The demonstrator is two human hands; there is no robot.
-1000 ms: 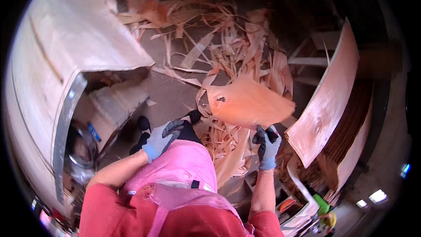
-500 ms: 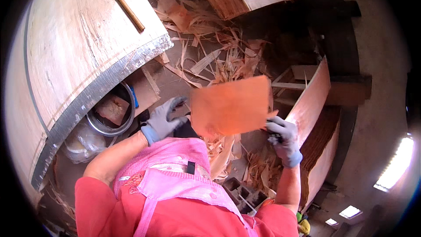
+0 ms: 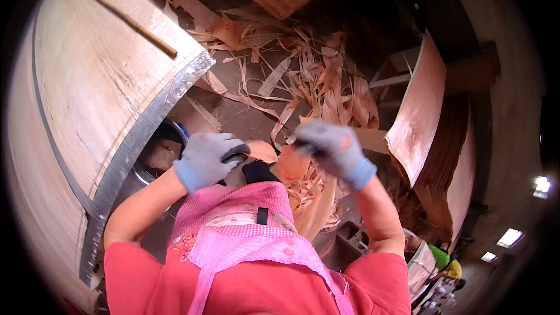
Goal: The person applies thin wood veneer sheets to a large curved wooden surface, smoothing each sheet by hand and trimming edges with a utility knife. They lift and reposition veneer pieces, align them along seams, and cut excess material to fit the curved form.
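My left hand (image 3: 211,156), in a grey glove with dark fingertips, is closed on a piece of thin orange wood veneer (image 3: 262,151) in front of my apron. My right hand (image 3: 333,150), gloved the same way and smeared by motion, is closed at another orange bit of veneer (image 3: 293,163). Whether the two bits are one bent sheet or separate pieces, I cannot tell. Below and beyond my hands lies a heap of torn veneer strips (image 3: 329,90).
At left stands a large wood-topped surface (image 3: 111,76) with a metal edge and a thin stick (image 3: 125,18) on it. A round metal basin (image 3: 143,172) sits beneath. Curved veneer sheets (image 3: 421,111) stand at right. Hollow blocks (image 3: 350,239) lie near my right arm; people (image 3: 449,271) are farther off.
The broad orange veneer sheet was facing me in my right hand; now only small parts show between both hands. My right hand moved left and up, and my left hand closed on veneer.
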